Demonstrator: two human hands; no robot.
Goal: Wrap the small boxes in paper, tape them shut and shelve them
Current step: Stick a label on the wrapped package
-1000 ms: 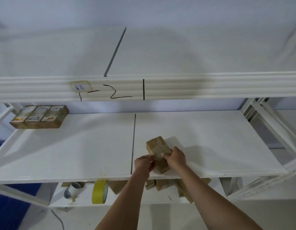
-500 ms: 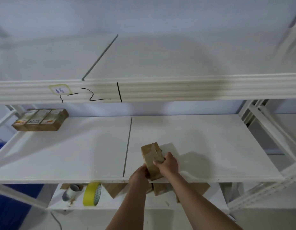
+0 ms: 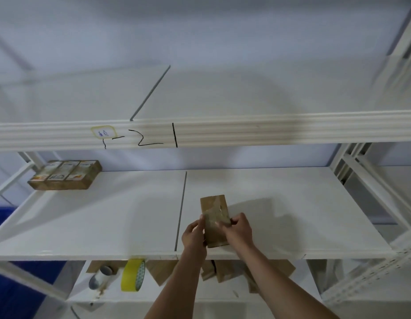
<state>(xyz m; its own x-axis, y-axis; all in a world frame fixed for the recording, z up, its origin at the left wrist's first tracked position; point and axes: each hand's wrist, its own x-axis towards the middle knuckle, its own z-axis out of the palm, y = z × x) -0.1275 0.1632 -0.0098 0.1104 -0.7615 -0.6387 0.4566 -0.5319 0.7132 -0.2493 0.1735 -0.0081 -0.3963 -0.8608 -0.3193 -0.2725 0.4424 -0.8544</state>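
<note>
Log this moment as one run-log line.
stage: shelving | left hand: grips wrapped box | right hand: grips same box | box: on middle shelf | tape roll: lower shelf

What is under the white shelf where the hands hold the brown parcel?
Below the white shelf stand a yellow tape roll, a small cylinder and brown paper pieces. The shelf and arms hide the rest.

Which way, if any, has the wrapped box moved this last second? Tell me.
Yes: the box turned, now nearly parallel to the shelf seam, staying just right of it.
</note>
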